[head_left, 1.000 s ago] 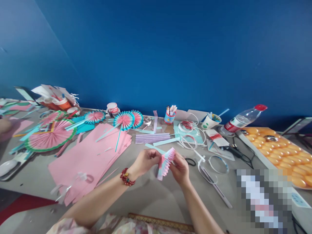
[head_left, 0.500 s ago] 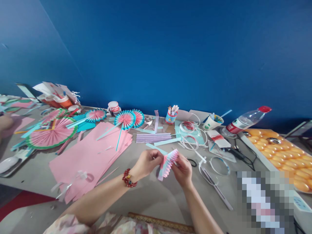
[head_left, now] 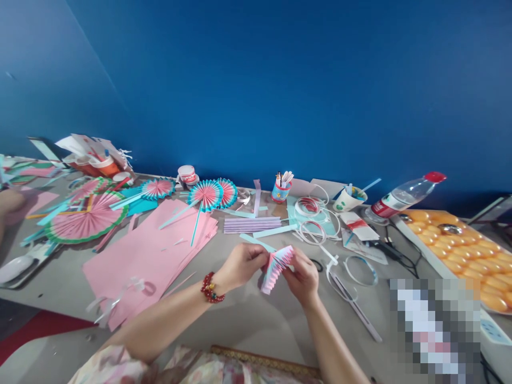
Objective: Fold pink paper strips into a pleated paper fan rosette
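A pleated paper fan (head_left: 276,269) in pink, pale blue and lilac is held above the table, partly spread. My left hand (head_left: 246,262), with a red bead bracelet (head_left: 212,288) at the wrist, pinches its gathered left end. The fan's right edge is gripped between the thumb and fingers of my right hand (head_left: 303,274). Just beyond the hands lie a light blue paper strip (head_left: 258,242) and a stack of lilac folded strips (head_left: 252,225). A dark ring (head_left: 317,265) lies beside my right hand.
Pink paper sheets (head_left: 148,256) and finished round fans (head_left: 206,196) lie to the left. On the right are rolls of white tape (head_left: 312,233), a paper cup (head_left: 349,198), a plastic bottle (head_left: 400,200) and a craft knife (head_left: 362,314). Another person's hand (head_left: 10,202) shows at far left.
My right hand has shifted very slightly to the right and the fan's pleats have tilted a little. My left hand keeps its pinch.
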Tool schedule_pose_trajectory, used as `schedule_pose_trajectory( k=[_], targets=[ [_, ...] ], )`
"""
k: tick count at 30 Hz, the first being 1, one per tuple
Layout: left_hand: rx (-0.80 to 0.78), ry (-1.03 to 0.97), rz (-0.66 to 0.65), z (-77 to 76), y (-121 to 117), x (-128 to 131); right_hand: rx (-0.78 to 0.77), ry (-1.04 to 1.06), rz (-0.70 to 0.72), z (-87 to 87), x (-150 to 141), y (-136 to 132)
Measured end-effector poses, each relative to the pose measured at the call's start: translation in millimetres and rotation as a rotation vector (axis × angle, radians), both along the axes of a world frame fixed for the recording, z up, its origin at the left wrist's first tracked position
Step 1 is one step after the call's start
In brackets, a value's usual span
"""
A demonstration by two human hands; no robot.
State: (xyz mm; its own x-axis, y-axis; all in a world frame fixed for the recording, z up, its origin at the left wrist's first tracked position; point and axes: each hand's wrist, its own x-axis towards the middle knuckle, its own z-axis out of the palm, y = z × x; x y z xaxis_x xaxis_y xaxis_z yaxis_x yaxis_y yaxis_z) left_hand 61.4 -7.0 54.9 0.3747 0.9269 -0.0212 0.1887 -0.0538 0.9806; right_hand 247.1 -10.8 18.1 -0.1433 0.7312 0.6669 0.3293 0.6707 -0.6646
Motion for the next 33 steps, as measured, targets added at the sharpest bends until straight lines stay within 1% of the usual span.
schedule_pose_trajectory(
  k=[5,10,16,20,23,25,30,33],
  targets=[
    [-0.001,-0.027,-0.067,2.7,2.6,-3.7,-0.013,-0.019,0.018,1.1,0.8,-1.7],
    [0.036,0.018,-0.121,9.6,2.0,-7.4,-0.028,-0.005,0.004,-0.7,-0.8,-1.2],
    [-0.021,-0.047,-0.087,7.0,2.1,-5.7,-0.031,0.019,0.047,-1.8,-0.5,1.0],
    [-0.055,-0.07,-0.102,6.0,4.1,-6.3,0.029,0.005,0.074,1.8,0.2,1.0],
    [-0.051,-0.054,-0.111,8.5,4.9,-8.0,0.072,-0.004,0.106,6.4,-0.6,0.6],
    [-0.051,-0.042,-0.111,9.5,4.8,-8.7,0.073,-0.01,0.121,8.6,-1.4,0.5],
    [-0.084,-0.061,-0.067,5.8,3.2,-9.3,0.068,-0.067,0.134,10.4,-2.2,1.1],
    [-0.071,-0.033,-0.071,4.5,2.8,-10.3,0.085,-0.083,0.162,11.4,-1.8,1.6]
  ],
)
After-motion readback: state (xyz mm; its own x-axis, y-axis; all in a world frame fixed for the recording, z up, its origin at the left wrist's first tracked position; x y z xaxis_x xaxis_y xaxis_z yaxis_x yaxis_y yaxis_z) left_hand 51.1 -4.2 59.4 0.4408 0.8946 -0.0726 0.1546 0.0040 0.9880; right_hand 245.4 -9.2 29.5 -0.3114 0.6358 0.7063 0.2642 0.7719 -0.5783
